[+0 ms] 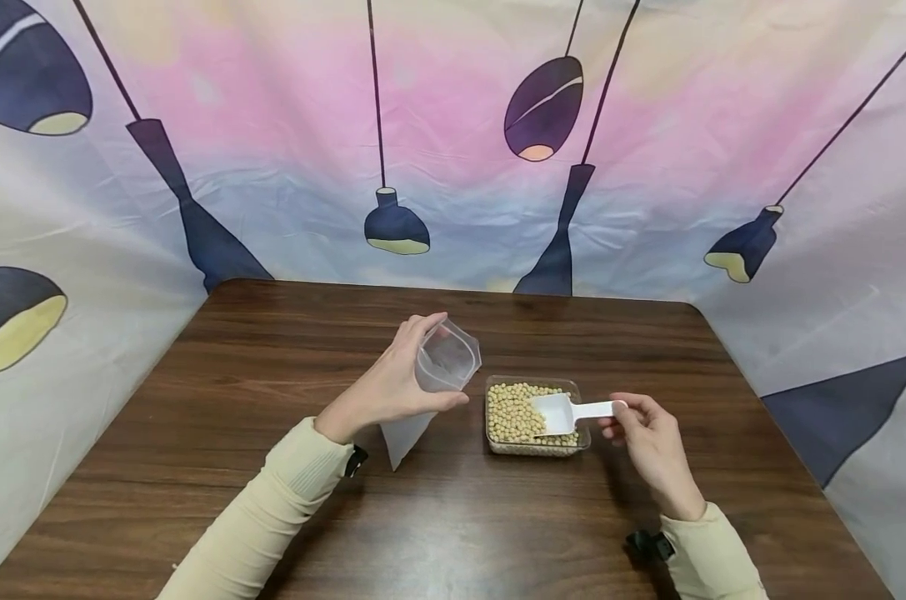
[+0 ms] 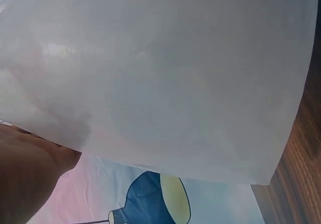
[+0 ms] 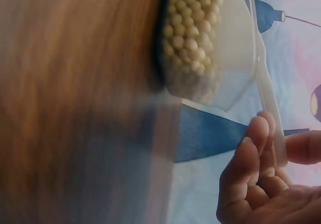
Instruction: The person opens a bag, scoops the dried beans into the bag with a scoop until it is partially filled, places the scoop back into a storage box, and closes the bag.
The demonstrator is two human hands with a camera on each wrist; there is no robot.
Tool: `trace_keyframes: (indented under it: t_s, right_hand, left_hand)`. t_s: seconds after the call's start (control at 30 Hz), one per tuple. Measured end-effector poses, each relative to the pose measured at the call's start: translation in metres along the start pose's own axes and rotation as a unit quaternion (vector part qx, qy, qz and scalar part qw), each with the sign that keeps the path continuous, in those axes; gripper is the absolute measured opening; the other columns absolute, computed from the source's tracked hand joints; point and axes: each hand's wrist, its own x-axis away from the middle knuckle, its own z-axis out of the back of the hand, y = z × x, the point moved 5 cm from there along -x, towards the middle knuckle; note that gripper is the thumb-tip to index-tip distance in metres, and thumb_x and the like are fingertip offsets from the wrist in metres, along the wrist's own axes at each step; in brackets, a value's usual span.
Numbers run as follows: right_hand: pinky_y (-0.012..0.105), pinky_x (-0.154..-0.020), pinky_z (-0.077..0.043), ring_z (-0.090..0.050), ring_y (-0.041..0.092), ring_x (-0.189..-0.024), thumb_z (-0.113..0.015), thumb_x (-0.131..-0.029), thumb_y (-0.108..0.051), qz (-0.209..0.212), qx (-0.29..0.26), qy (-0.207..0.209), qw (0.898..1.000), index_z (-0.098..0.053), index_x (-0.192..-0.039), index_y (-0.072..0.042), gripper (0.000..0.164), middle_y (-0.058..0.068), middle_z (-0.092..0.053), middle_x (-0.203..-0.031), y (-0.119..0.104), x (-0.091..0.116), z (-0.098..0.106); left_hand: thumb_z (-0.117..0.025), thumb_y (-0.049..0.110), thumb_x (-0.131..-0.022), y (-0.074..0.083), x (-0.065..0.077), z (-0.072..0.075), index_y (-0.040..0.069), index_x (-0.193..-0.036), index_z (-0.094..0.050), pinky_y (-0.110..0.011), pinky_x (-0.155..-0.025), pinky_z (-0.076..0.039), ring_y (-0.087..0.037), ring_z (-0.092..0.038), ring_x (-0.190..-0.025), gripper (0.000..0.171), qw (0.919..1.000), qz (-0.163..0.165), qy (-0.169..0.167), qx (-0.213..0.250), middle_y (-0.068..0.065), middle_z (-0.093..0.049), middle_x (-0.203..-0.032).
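My left hand [image 1: 388, 387] grips a translucent plastic pouch [image 1: 448, 358], thumb on the near side and fingers on the far side. The pouch's mouth gapes toward the container, and its tapered lower end hangs below the hand. In the left wrist view the frosted wall of the pouch [image 2: 175, 83] fills most of the picture. Between thumb and fingers my right hand [image 1: 653, 450] pinches the handle of a white scoop [image 1: 556, 414]. The scoop's head rests among pale yellow soybeans [image 1: 511, 414] in a clear rectangular container [image 1: 535, 450], just right of the pouch.
A dark wood-grain table [image 1: 437, 517] bears the container, with bare surface around it. Behind and beside the table hangs a cloth backdrop [image 1: 287, 167] printed with lamps. Dark straps [image 1: 650, 546] sit at the wrists.
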Motion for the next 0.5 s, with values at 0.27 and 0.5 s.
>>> trace_keyframes:
  t_s: [0.27,0.5]
  right_hand:
    - [0.023,-0.063,-0.050,-0.061,0.007,-0.069,-0.045,-0.104,-0.013,-0.064,-0.056,-0.039,0.996,-0.048,-0.129,0.012,0.035,0.003,-0.068,-0.082,0.011,-0.003,-0.001]
    - [0.023,-0.066,-0.049,-0.058,0.007,-0.071,-0.041,-0.106,-0.016,-0.087,-0.109,-0.048,0.989,-0.041,-0.133,0.012,0.040,-0.003,-0.065,-0.081,0.018,-0.006,0.005]
  left_hand:
    - [-0.085,0.044,-0.071,0.002,0.000,-0.003,0.013,-0.150,-0.028,-0.041,-0.092,-0.044,-0.016,-0.042,-0.115,0.102,1.0000,0.002,-0.006,0.003,-0.001,-0.044,-0.127]
    - [-0.085,0.043,-0.071,0.001,0.000,-0.002,0.013,-0.150,-0.028,-0.041,-0.092,-0.044,-0.016,-0.043,-0.115,0.102,1.0000,0.006,-0.003,0.004,-0.002,-0.045,-0.127]
